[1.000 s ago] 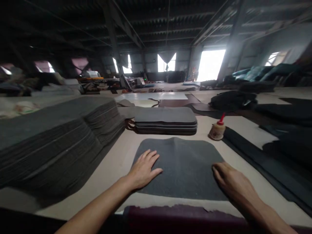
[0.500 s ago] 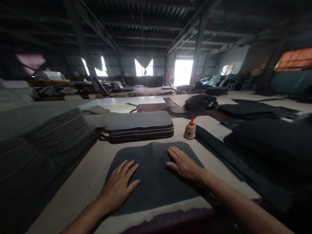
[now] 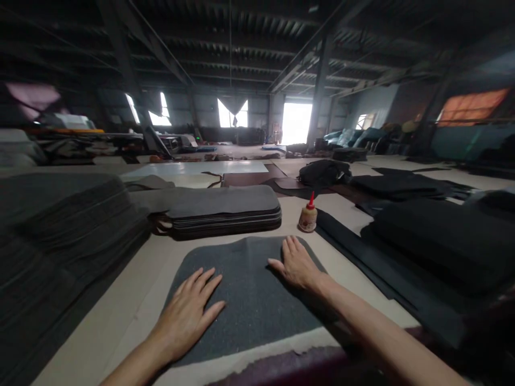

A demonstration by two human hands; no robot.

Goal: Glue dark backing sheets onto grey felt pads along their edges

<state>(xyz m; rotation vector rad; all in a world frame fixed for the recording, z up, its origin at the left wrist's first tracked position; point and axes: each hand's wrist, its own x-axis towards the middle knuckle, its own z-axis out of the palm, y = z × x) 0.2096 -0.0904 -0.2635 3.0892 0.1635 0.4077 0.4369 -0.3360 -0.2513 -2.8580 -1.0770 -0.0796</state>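
Flat before me on the pale table [image 3: 124, 300] lies a dark grey sheet [image 3: 245, 305] with rounded far corners; its material I cannot tell for sure. My left hand [image 3: 189, 305] rests on its left side, fingers spread. My right hand [image 3: 298, 265] lies on the far right part, thumb stretched away from the fingers. Neither hand grips anything. Just beyond the sheet sits a stack of similar grey pieces [image 3: 225, 201]. To the right of that stack, a squeeze bottle [image 3: 308, 217] with a red nozzle stands upright, apart from my right hand.
Tall piles of dark grey sheets [image 3: 80, 214] border the left side. Black folded material [image 3: 438, 241] is heaped on the right, with a long dark strip [image 3: 358, 252] beside it. A black bundle [image 3: 324, 172] lies farther back. Purplish fabric [image 3: 281, 367] shows at the near edge.
My right hand has turned so its fingers point more straight ahead, near the sheet's far right edge. My left hand stays spread on the sheet. The whole view has shifted slightly.
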